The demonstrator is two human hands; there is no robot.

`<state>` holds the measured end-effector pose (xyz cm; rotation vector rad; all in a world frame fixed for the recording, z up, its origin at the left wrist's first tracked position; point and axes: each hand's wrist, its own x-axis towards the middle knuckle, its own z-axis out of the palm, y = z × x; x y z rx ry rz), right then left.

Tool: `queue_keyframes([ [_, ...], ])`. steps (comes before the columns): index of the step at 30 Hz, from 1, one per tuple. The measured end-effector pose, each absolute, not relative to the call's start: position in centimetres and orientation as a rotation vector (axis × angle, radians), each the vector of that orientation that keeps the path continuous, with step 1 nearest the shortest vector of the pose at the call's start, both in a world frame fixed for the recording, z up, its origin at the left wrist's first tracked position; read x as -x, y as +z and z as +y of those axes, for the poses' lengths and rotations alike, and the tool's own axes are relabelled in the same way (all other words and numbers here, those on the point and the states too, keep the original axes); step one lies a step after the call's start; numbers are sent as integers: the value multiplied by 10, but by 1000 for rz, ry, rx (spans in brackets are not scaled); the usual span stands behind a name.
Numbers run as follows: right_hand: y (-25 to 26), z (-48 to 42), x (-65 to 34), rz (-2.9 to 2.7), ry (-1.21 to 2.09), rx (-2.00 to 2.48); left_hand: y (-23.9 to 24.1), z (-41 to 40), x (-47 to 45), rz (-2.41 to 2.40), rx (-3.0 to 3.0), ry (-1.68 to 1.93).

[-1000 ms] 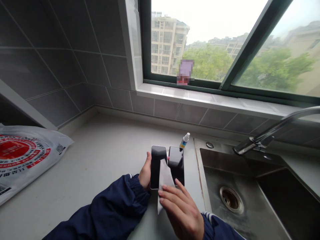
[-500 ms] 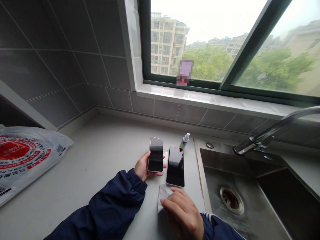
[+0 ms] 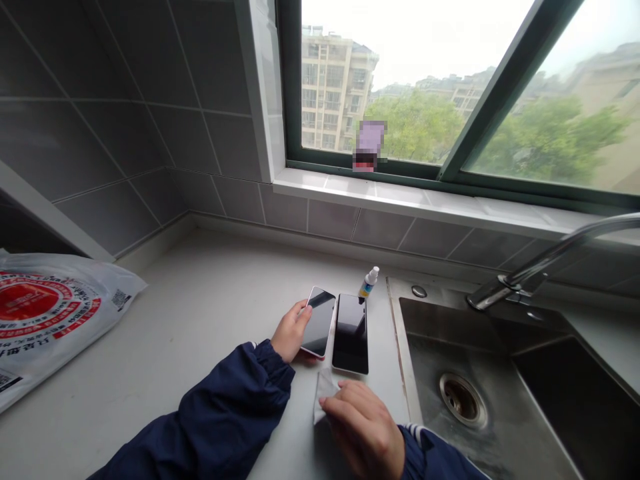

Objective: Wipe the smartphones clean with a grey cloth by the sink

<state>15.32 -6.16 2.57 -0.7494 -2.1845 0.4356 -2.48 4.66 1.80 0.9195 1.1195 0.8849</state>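
Observation:
My left hand (image 3: 290,333) is closed on the left edge of a smartphone (image 3: 320,323), thumb on top and the other fingers mostly hidden. Its dark screen faces up, and it lies low by the counter; whether it touches the surface I cannot tell. Just right of it a second smartphone (image 3: 351,340) rests screen up on the counter. In the foreground my right hand (image 3: 367,423) has its fingers curled over a white wipe (image 3: 325,387), whose corner sticks out to the left. Behind the second phone stands a small white spray bottle (image 3: 369,283) with a yellow and blue label.
On the right, a steel sink (image 3: 420,373) with a chrome faucet (image 3: 515,287) borders the pale counter (image 3: 200,300). A white plastic bag with red print (image 3: 65,307) lies at far left. Behind runs a tiled wall below a window sill (image 3: 400,200).
My left hand has lowered the phone and turned it so its top leans right, beside the second phone. The thumb now shows on its edge. My right hand has barely moved.

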Motion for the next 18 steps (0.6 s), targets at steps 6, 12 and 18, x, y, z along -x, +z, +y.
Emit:
queue_keyframes([
  [6, 26, -62, -153, -2172, 452, 774, 13, 45, 24, 1180, -1019, 845],
  [12, 22, -63, -155, -2187, 468, 805, 23, 37, 25, 1354, -1298, 741],
  [18, 18, -64, -156, -2192, 462, 832, 30, 39, 34, 1603, -1705, 580],
])
